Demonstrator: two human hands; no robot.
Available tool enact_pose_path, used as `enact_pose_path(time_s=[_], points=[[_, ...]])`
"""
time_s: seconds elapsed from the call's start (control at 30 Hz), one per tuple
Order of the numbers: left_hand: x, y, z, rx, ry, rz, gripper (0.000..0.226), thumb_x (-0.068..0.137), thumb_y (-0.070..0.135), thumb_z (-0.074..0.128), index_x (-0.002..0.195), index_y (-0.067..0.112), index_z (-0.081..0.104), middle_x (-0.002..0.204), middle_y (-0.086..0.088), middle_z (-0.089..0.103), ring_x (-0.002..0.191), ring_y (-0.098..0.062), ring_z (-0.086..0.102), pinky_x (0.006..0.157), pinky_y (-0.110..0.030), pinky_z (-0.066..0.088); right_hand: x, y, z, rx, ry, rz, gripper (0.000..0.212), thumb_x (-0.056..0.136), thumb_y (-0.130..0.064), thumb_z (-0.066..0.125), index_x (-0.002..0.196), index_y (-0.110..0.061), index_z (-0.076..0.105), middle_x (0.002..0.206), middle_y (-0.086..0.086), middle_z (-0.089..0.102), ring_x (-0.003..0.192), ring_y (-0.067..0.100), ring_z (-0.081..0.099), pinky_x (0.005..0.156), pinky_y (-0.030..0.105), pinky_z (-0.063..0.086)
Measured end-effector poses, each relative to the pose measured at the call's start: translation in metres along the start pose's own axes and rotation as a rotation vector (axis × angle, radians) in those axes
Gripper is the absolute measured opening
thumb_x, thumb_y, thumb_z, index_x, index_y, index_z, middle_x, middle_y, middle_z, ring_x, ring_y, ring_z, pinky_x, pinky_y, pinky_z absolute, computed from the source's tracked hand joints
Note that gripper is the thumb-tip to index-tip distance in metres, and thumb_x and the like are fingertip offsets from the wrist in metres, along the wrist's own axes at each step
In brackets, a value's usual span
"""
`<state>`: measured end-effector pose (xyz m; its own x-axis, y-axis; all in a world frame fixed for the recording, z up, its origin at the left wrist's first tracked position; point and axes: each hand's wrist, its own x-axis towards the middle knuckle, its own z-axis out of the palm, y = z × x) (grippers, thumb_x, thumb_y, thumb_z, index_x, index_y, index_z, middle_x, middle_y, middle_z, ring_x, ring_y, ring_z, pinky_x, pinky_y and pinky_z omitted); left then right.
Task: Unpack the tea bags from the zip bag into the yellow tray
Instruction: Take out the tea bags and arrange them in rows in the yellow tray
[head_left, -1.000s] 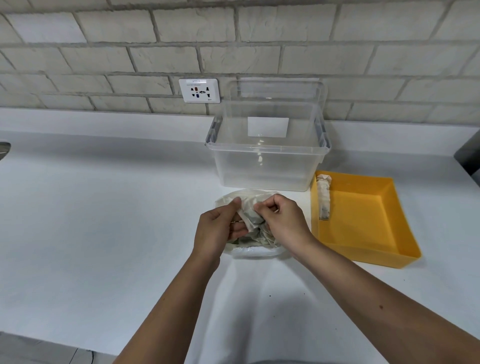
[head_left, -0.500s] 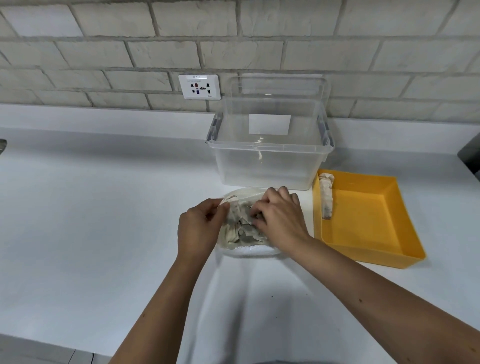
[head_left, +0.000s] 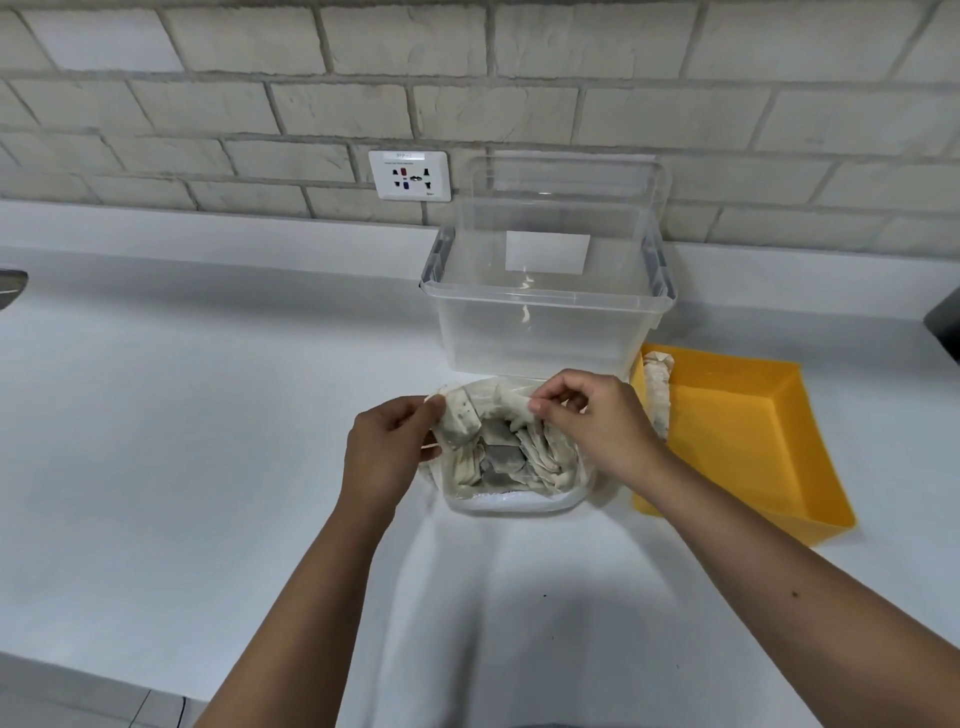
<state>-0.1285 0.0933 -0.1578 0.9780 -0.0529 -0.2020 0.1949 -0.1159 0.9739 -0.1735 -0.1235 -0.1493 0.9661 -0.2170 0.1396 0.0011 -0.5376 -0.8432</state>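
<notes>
Gaping wider now, zip bag (head_left: 511, 502) exposes tea bags (head_left: 500, 458).

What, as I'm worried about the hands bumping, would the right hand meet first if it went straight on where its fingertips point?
The right hand points left across the mouth of the zip bag, so it would probably meet the tea bag pinched by the left hand first; depth is unclear.
</notes>
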Motion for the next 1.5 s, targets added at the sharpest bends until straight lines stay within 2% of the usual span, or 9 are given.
enact_pose_path(time_s=[0.07,0.2,0.37,0.57,0.87,1.03,1.2,1.4,1.5], points=[[-0.002,0.002,0.004,-0.001,-0.031,-0.051,0.016,0.094,0.021,0.067,0.091,0.009,0.077,0.086,-0.011,0.077,0.075,-0.025,0.073,0.077,-0.036,0.063,-0.005,-0.006,-0.005,0.076,0.023,0.002,0.004,0.083,-0.020,0.074,0.081,-0.019,0.072,0.076,-0.010,0.070,0.066,0.024,0.058,0.063,0.029,0.049],[-0.008,-0.001,0.018,0.061,-0.073,-0.112,0.020,0.093,0.021,0.066,0.090,0.003,0.074,0.088,-0.020,0.076,0.071,-0.039,0.074,0.079,-0.048,0.062,-0.020,-0.016,0.003,-0.033,0.112,-0.172,0.008,0.086,-0.021,0.070,0.082,-0.016,0.066,0.084,-0.010,0.066,0.073,0.009,0.058,0.066,0.025,0.047],[-0.014,0.001,0.026,0.004,-0.136,-0.145,0.023,0.095,0.020,0.063,0.091,-0.001,0.073,0.084,-0.021,0.075,0.071,-0.036,0.074,0.077,-0.047,0.063,-0.035,-0.010,0.022,-0.310,-0.047,-0.359,0.005,0.088,-0.021,0.062,0.086,-0.017,0.060,0.098,-0.007,0.068,0.095,0.015,0.059,0.081,0.038,0.046],[-0.014,-0.001,0.023,-0.028,-0.178,-0.146,0.029,0.096,0.031,0.063,0.090,0.006,0.077,0.088,-0.020,0.076,0.080,-0.035,0.075,0.082,-0.044,0.062,-0.036,-0.009,0.028,-0.333,-0.112,-0.381,0.006,0.088,-0.020,0.063,0.086,-0.016,0.060,0.099,-0.004,0.068,0.099,0.014,0.056,0.085,0.028,0.040],[-0.005,-0.013,0.017,0.120,-0.108,0.004,0.016,0.093,0.022,0.069,0.085,0.011,0.075,0.066,-0.009,0.070,0.066,-0.029,0.070,0.074,-0.036,0.062,-0.029,-0.004,0.022,-0.075,-0.138,-0.254,0.016,0.089,-0.030,0.068,0.102,-0.021,0.064,0.103,-0.011,0.063,0.095,0.005,0.060,0.080,0.020,0.048],[0.002,-0.011,0.005,0.053,0.030,0.112,0.010,0.095,0.024,0.065,0.092,0.018,0.073,0.081,-0.008,0.076,0.084,-0.024,0.075,0.083,-0.038,0.061,-0.008,0.015,0.031,-0.602,0.074,-0.289,0.010,0.088,-0.020,0.067,0.098,-0.021,0.070,0.097,-0.004,0.065,0.092,0.022,0.060,0.076,0.037,0.048],[-0.002,-0.007,0.006,-0.044,0.040,0.116,0.010,0.096,0.022,0.065,0.096,0.015,0.072,0.087,-0.013,0.076,0.093,-0.029,0.073,0.079,-0.025,0.060,0.000,0.017,0.054,-0.892,-0.016,-0.298,0.029,0.072,-0.051,0.074,0.084,-0.024,0.072,0.085,-0.004,0.060,0.087,0.022,0.054,0.075,0.038,0.037],[-0.004,-0.005,0.002,-0.048,0.028,0.082,0.011,0.095,0.022,0.066,0.097,0.013,0.073,0.084,-0.015,0.075,0.089,-0.030,0.073,0.075,-0.025,0.060,0.009,0.017,0.068,-0.971,0.002,-0.245,0.024,0.084,-0.051,0.059,0.087,-0.032,0.073,0.086,-0.008,0.061,0.090,0.018,0.052,0.077,0.036,0.023],[-0.004,-0.004,-0.003,-0.042,0.032,0.046,0.012,0.095,0.022,0.066,0.097,0.012,0.073,0.077,-0.007,0.075,0.080,-0.023,0.073,0.069,-0.025,0.060,0.009,0.015,0.056,-0.690,-0.022,-0.153,0.022,0.090,-0.049,0.057,0.095,-0.036,0.074,0.090,-0.011,0.068,0.092,0.012,0.058,0.084,0.034,0.027]])
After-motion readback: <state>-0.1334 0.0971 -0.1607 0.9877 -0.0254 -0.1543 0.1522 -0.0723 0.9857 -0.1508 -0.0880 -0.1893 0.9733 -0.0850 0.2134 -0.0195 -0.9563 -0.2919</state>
